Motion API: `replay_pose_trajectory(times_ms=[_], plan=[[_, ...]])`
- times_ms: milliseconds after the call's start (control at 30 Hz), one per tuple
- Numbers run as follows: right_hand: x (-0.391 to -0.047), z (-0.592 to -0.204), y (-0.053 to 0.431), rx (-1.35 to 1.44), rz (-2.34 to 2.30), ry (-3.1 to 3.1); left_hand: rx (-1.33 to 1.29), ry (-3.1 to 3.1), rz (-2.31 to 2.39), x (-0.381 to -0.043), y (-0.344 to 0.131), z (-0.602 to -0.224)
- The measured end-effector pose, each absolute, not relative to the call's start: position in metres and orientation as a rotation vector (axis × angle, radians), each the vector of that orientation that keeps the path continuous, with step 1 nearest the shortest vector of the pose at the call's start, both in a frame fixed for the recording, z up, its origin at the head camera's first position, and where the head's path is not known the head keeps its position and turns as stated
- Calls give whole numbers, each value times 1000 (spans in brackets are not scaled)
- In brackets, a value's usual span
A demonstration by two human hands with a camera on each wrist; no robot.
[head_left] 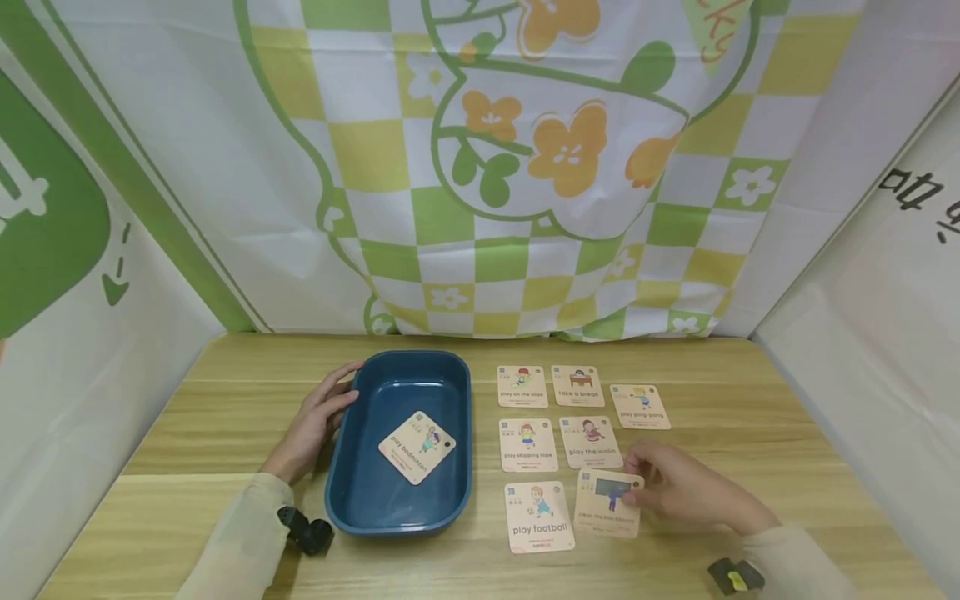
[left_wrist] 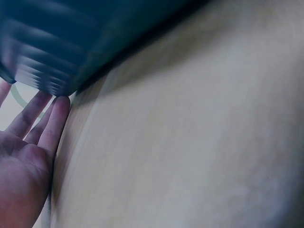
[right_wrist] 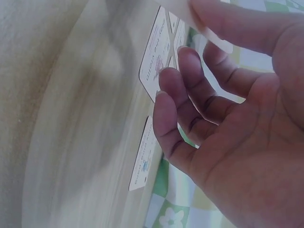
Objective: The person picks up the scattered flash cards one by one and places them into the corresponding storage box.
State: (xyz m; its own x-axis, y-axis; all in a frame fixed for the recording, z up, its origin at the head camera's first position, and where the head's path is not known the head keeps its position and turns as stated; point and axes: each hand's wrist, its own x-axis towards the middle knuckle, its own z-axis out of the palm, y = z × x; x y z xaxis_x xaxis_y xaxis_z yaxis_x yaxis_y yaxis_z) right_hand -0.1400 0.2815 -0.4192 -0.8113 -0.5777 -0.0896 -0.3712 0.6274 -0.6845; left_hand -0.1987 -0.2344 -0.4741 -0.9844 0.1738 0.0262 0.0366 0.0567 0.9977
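Observation:
In the head view my right hand (head_left: 686, 487) pinches a flash card (head_left: 607, 504) by its right edge, thumb on its face; the card shows a dark board and a figure. In the right wrist view the other fingers of that hand curl loosely below the pinch. Left of the card lies the "play football" card (head_left: 539, 517), and behind it the "play the violin" card (head_left: 592, 442). My left hand (head_left: 311, 425) rests against the left wall of a blue tray (head_left: 337, 492), its extended fingertips touching the side. Inside the tray lies a tilted "play badminton" card (head_left: 417, 448).
Behind lie the "play on the slide" (head_left: 521, 387), "take a break" (head_left: 577, 387) and "play ping-pong" (head_left: 640, 407) cards. The "play skipping rope" card (head_left: 526, 445) is beside the violin card. A checkered cloth (head_left: 450, 250) hangs at the back edge of the wooden table (head_left: 697, 367).

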Motion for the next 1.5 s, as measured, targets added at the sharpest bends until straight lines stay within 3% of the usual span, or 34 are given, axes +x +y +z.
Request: replay_pose_trajectory(times_ms=[633, 1500], plan=[[-145, -416, 281, -888, -1032, 2655, 228, 2220, 2072, -199, -235, -475], [-157, -390, 245, -912, -1257, 2803, 206, 2233, 2058, -199, -234, -474]])
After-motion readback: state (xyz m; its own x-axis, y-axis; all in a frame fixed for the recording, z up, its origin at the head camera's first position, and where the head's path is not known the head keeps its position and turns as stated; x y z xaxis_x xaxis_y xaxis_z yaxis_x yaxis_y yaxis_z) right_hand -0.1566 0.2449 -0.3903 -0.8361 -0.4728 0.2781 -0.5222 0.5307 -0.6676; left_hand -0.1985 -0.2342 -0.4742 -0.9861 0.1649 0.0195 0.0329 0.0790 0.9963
